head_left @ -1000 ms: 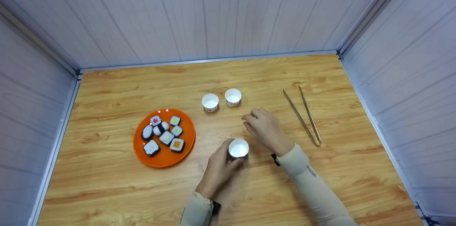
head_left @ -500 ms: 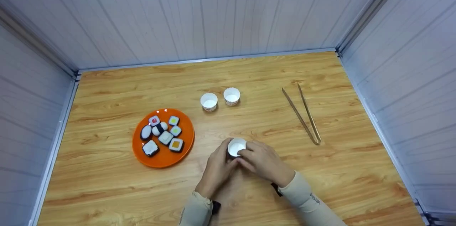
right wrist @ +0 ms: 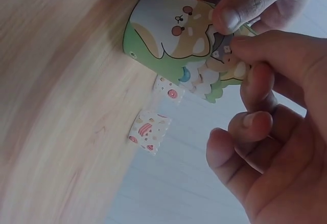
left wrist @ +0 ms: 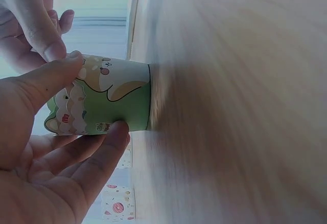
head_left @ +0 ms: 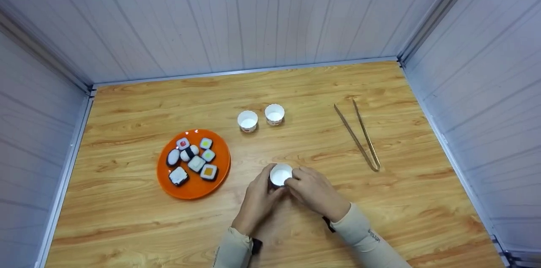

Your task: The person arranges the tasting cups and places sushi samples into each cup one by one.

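Note:
A green paper cup (head_left: 280, 173) with a cartoon animal print stands on the table between the hands, its white inside facing up. Layered scalloped edges show near its rim in the left wrist view, where the green cup (left wrist: 122, 106) looks like several nested together. My left hand (head_left: 255, 200) grips its side, with the thumb and fingers on opposite sides. At the near right of the rim, my right hand (head_left: 315, 194) pinches the edge of the cup (right wrist: 168, 35) between thumb and forefinger; its other fingers are loosely bent.
Two white paper cups (head_left: 247, 126) (head_left: 274, 121) with doughnut prints stand farther back. To the left lies an orange plate (head_left: 188, 192) bearing several sushi pieces (head_left: 196, 163). Gold-coloured tongs (head_left: 367, 149) lie spread at the right. White panel walls (head_left: 253, 18) enclose the wooden table.
My right hand has come down and left from beside the green cup to its rim, and now pinches it. The left hand keeps its grip; the other things stay put.

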Action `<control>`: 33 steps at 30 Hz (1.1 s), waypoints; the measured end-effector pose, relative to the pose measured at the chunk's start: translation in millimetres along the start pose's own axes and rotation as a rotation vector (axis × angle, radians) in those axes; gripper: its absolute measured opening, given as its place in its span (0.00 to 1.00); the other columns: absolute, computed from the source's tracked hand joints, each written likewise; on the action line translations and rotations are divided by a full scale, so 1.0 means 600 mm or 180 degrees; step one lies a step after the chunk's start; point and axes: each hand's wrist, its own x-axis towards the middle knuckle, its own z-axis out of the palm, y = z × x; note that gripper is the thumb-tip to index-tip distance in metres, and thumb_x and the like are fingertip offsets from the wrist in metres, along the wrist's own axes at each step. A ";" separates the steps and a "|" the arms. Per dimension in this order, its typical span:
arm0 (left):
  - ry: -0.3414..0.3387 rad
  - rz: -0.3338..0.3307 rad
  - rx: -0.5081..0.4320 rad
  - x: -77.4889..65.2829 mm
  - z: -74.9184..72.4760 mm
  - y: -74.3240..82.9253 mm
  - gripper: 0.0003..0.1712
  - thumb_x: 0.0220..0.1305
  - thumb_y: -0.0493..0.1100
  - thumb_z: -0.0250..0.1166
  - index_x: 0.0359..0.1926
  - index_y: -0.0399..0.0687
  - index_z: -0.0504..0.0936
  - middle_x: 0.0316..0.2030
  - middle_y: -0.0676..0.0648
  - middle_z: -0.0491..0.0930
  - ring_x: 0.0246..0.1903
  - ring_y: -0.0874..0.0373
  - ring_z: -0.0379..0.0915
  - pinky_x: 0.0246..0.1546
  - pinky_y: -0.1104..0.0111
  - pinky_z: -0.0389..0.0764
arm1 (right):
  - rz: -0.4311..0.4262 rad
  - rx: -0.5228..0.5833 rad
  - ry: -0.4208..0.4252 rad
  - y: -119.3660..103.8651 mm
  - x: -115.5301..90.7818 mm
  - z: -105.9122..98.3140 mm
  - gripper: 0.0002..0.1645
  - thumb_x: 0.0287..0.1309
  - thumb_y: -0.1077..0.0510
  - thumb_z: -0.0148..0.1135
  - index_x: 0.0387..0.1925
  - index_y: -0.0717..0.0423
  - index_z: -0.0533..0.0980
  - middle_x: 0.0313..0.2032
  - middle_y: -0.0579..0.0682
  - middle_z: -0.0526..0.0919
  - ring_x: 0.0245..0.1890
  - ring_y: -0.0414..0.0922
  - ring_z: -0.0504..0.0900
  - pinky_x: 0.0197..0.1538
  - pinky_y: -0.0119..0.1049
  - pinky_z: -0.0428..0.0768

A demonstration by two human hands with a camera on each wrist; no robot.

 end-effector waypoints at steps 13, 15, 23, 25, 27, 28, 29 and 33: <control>0.0017 0.0046 0.0019 0.000 0.001 -0.001 0.36 0.60 0.41 0.74 0.67 0.45 0.69 0.60 0.46 0.76 0.62 0.54 0.70 0.61 0.58 0.72 | -0.0052 0.0059 0.0221 0.003 -0.001 -0.004 0.04 0.58 0.61 0.69 0.30 0.52 0.80 0.29 0.47 0.75 0.27 0.44 0.71 0.31 0.38 0.74; 0.0029 0.0078 0.0025 -0.001 0.000 -0.001 0.36 0.60 0.41 0.74 0.67 0.45 0.69 0.59 0.46 0.77 0.61 0.54 0.71 0.60 0.58 0.73 | -0.0078 0.0059 0.0320 0.004 -0.002 -0.005 0.05 0.55 0.62 0.71 0.31 0.53 0.81 0.29 0.47 0.75 0.27 0.44 0.71 0.31 0.38 0.74; 0.0012 0.0037 0.0007 0.000 0.001 -0.002 0.38 0.60 0.40 0.74 0.69 0.43 0.68 0.61 0.44 0.76 0.61 0.53 0.71 0.59 0.58 0.74 | -0.0179 0.0274 0.0626 0.017 0.003 -0.034 0.08 0.53 0.62 0.74 0.35 0.54 0.82 0.29 0.46 0.74 0.27 0.42 0.70 0.29 0.36 0.72; -0.0016 0.0014 -0.0019 0.000 0.001 -0.002 0.38 0.59 0.40 0.74 0.68 0.44 0.68 0.61 0.43 0.76 0.62 0.52 0.71 0.59 0.57 0.73 | -0.0139 0.0363 0.0678 0.027 0.006 -0.046 0.06 0.55 0.62 0.72 0.36 0.54 0.83 0.29 0.45 0.74 0.28 0.42 0.70 0.29 0.34 0.73; -0.0032 -0.0001 -0.0018 0.001 0.000 -0.001 0.38 0.59 0.40 0.75 0.68 0.44 0.68 0.61 0.43 0.76 0.61 0.51 0.71 0.60 0.56 0.72 | -0.0071 0.0400 0.0717 0.040 0.011 -0.057 0.05 0.57 0.61 0.71 0.36 0.55 0.84 0.29 0.44 0.74 0.28 0.41 0.71 0.29 0.34 0.73; -0.0041 -0.0020 -0.0017 0.001 0.000 -0.001 0.38 0.59 0.40 0.75 0.68 0.45 0.68 0.61 0.43 0.76 0.62 0.50 0.71 0.60 0.56 0.72 | -0.0026 0.0403 0.0717 0.048 0.014 -0.061 0.04 0.58 0.60 0.71 0.36 0.56 0.84 0.29 0.44 0.74 0.28 0.41 0.71 0.29 0.33 0.73; -0.0043 -0.0024 -0.0007 0.001 0.000 -0.001 0.38 0.59 0.40 0.75 0.67 0.44 0.68 0.60 0.42 0.76 0.62 0.50 0.71 0.60 0.55 0.72 | 0.0012 0.0390 0.0717 0.056 0.016 -0.065 0.05 0.58 0.60 0.71 0.36 0.56 0.84 0.29 0.44 0.75 0.28 0.41 0.71 0.30 0.33 0.74; -0.0040 -0.0025 0.0057 0.001 -0.001 -0.001 0.38 0.59 0.41 0.75 0.67 0.42 0.69 0.60 0.42 0.76 0.61 0.49 0.71 0.60 0.54 0.72 | 0.0146 0.0316 0.0704 0.089 0.028 -0.069 0.05 0.59 0.59 0.71 0.36 0.56 0.85 0.29 0.46 0.76 0.28 0.42 0.73 0.31 0.35 0.75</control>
